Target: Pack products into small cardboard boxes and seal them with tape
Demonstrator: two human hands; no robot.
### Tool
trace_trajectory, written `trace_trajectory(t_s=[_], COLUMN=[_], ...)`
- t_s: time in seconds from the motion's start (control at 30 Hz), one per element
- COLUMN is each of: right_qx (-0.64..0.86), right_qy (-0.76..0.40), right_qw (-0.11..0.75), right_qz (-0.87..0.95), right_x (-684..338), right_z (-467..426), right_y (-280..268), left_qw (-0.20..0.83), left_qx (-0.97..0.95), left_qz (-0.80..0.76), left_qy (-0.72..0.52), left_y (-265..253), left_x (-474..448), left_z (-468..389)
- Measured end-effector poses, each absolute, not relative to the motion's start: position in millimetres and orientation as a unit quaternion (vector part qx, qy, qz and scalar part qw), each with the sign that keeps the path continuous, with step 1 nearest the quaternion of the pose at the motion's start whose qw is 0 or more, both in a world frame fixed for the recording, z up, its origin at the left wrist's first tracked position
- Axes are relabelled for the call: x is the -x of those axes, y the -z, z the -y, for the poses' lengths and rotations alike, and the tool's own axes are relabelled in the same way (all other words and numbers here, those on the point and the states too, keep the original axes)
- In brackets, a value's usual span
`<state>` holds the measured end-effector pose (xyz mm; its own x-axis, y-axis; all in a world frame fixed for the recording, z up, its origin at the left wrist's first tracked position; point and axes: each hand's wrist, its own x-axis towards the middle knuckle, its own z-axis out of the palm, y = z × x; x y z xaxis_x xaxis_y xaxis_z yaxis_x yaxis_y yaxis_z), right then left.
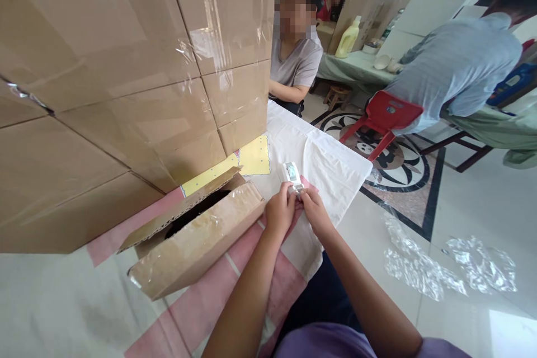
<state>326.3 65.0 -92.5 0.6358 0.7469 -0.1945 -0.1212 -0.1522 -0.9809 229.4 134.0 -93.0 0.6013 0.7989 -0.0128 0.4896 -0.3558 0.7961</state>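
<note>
Both hands meet over the table's near right edge, closed on a small white box (290,170) with a greenish printed panel. My left hand (279,204) grips its near left side, thumb on top. From the right, the fingers of my right hand (315,208) pinch its near end. Fingers cover that end, so its details are hidden. Just left of my hands lies an open brown cardboard carton (201,235), its top flap raised and its inside dark.
Taped cardboard boxes (138,67) form a tall wall at the left. A white and pink cloth (331,162) covers the table. One person sits beyond it; another sits on a red chair (392,109) at the right. Clear plastic wrap (423,268) lies on the floor.
</note>
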Motion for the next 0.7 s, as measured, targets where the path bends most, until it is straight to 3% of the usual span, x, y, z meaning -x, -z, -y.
trace_trajectory(t_s=[0.5, 0.7], right_qx=[0.695, 0.704], right_qy=[-0.331, -0.307], right_qw=[0.554, 0.544], right_qz=[0.317, 0.337], right_x=[-337, -337], right_z=[-58, -57], right_y=[106, 105], left_qw=[0.414, 0.463], left_qx=[-0.784, -0.785], left_qz=[-0.404, -0.271], left_qy=[-0.226, -0.311], left_y=[97, 101], left_x=[-229, -229], left_z=[-134, -137])
